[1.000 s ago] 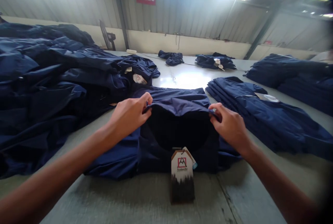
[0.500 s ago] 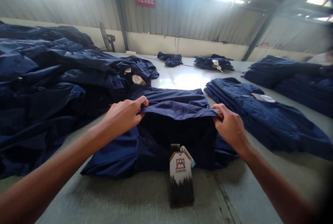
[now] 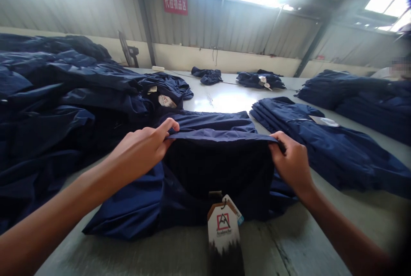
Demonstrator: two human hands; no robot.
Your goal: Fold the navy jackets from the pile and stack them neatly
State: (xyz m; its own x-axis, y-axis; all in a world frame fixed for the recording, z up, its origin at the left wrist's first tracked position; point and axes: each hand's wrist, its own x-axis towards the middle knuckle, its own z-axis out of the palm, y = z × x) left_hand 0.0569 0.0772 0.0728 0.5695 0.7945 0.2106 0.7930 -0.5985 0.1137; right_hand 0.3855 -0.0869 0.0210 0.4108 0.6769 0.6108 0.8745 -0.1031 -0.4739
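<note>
A navy blue garment (image 3: 189, 212) lies in front of me on the table, its kind not fully shown. My left hand (image 3: 150, 141) pinches one end of its raised upper edge. At the other end my right hand (image 3: 290, 158) grips the same edge between thumb and fingers. Between both hands the edge is stretched nearly straight, above a dark opening. A hang tag (image 3: 224, 233) with a mountain logo and printed trees hangs from the near side, with a smaller tag behind it. The lower end of the large tag is cut off by the frame.
A large heap of navy garments (image 3: 58, 96) covers the left side. On the right lies a folded stack (image 3: 298, 126) with a tag on top, and another pile (image 3: 359, 92) behind it. Two small bundles sit farther back. A red sign (image 3: 175, 1) hangs on the wall.
My hands have moved apart, pulling the garment's edge from slightly sagging to nearly straight. The garment and its hang tag now sit lower in view and closer to me.
</note>
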